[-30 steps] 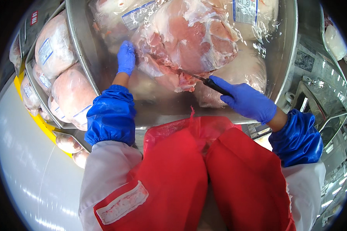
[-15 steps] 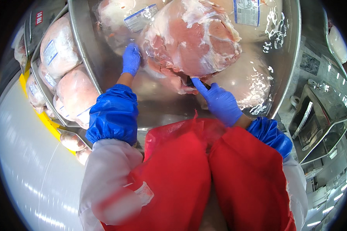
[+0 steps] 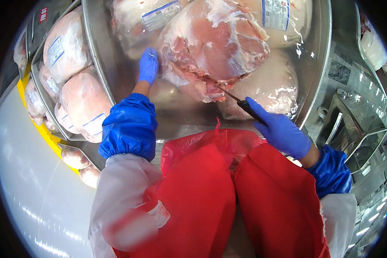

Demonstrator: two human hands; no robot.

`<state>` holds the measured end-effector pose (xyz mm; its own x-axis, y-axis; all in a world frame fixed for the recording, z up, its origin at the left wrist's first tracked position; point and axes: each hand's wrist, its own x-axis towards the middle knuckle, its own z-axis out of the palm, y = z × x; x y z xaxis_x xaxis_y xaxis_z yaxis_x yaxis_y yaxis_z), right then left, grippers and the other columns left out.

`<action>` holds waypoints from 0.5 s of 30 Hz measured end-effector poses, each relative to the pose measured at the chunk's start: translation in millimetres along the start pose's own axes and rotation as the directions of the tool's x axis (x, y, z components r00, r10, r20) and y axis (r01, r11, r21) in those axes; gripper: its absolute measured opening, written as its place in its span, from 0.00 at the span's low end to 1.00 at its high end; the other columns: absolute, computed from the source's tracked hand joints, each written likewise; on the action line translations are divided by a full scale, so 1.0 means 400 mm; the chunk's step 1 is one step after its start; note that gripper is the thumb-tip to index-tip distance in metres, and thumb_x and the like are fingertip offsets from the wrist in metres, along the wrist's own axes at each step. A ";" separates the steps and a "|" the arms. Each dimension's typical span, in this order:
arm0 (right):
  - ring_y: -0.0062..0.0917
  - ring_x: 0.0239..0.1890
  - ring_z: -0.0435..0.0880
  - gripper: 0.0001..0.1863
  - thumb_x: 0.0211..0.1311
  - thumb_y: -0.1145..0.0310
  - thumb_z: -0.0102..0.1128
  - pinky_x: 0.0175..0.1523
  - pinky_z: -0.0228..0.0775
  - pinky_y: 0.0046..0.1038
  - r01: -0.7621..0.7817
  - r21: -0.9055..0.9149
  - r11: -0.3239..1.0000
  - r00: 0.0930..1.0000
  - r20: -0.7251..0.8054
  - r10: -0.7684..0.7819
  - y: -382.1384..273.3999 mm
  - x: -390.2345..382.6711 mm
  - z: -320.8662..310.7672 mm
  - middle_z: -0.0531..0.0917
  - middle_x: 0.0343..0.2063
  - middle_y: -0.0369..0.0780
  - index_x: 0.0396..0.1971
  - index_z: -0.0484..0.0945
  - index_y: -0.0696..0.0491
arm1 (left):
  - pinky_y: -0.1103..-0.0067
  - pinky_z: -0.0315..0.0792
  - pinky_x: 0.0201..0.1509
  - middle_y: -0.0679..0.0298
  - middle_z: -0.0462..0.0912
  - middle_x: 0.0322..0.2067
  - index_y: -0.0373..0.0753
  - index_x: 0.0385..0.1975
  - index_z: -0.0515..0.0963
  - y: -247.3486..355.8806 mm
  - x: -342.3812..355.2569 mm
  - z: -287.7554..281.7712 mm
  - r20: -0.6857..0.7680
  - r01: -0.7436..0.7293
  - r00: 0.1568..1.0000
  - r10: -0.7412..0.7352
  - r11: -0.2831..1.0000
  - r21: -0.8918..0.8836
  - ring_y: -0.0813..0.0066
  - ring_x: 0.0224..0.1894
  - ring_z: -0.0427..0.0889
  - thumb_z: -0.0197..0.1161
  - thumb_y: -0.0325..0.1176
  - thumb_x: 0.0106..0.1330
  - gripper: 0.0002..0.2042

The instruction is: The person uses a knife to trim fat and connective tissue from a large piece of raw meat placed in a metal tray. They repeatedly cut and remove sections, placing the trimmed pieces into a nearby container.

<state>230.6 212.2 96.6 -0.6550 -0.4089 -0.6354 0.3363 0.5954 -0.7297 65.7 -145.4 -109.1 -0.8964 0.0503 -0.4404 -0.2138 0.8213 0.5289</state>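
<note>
My left hand (image 3: pixel 148 65) in a blue glove has its fingers bent at the left side of a large raw piece of meat (image 3: pixel 215 47); what they grip, if anything, is hidden. My right hand (image 3: pixel 278 129), also gloved, is closed around the black handle of a knife (image 3: pixel 247 107). The knife's blade enters a cut along the meat's lower edge. The meat lies on bagged pieces (image 3: pixel 258 86) with labels in a wide steel tub (image 3: pixel 315 86).
At the left, steel containers (image 3: pixel 91 38) hold several bagged meat pieces (image 3: pixel 62 45) beside a yellow edge (image 3: pixel 41 124) and a pale floor (image 3: pixel 34 176). At the right are steel equipment (image 3: pixel 352 120) and another container of bagged pieces (image 3: pixel 372 45).
My right hand with the knife pushed in toward the meat, then drew back down and to the right, showing more blade. My left hand has shifted slightly right.
</note>
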 end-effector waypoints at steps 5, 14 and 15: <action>0.22 0.15 0.73 0.28 0.62 0.67 0.46 0.21 0.66 0.24 -0.446 0.509 0.736 0.887 0.363 0.286 -0.058 0.005 -0.060 0.74 0.16 0.42 0.62 0.53 0.49 | 0.70 0.66 0.38 0.48 0.75 0.29 0.31 0.33 0.71 0.003 -0.017 -0.001 -0.073 -0.047 0.997 0.041 0.996 -0.080 0.57 0.30 0.71 0.48 0.36 0.65 0.13; 0.23 0.13 0.73 0.29 0.61 0.65 0.48 0.19 0.64 0.22 -0.504 0.637 0.583 0.860 0.431 0.272 -0.058 0.042 -0.031 0.75 0.16 0.41 0.62 0.53 0.50 | 0.70 0.67 0.36 0.49 0.74 0.28 0.32 0.31 0.70 0.026 -0.021 -0.002 -0.083 -0.078 0.993 0.081 0.996 0.046 0.55 0.29 0.70 0.48 0.39 0.65 0.13; 0.27 0.14 0.75 0.29 0.61 0.65 0.49 0.20 0.66 0.24 -0.532 0.607 0.590 0.844 0.431 0.319 -0.050 0.045 -0.018 0.76 0.16 0.42 0.62 0.54 0.49 | 0.68 0.66 0.35 0.47 0.73 0.28 0.33 0.29 0.69 0.039 -0.023 -0.006 -0.063 -0.047 0.997 0.048 0.999 0.002 0.50 0.29 0.69 0.48 0.38 0.65 0.13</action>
<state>207.1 198.0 101.5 -0.1546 -0.4535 -0.8778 0.9578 0.1492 -0.2457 69.7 -134.4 -95.2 -0.9284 0.0531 -0.3679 -0.1702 0.8191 0.5478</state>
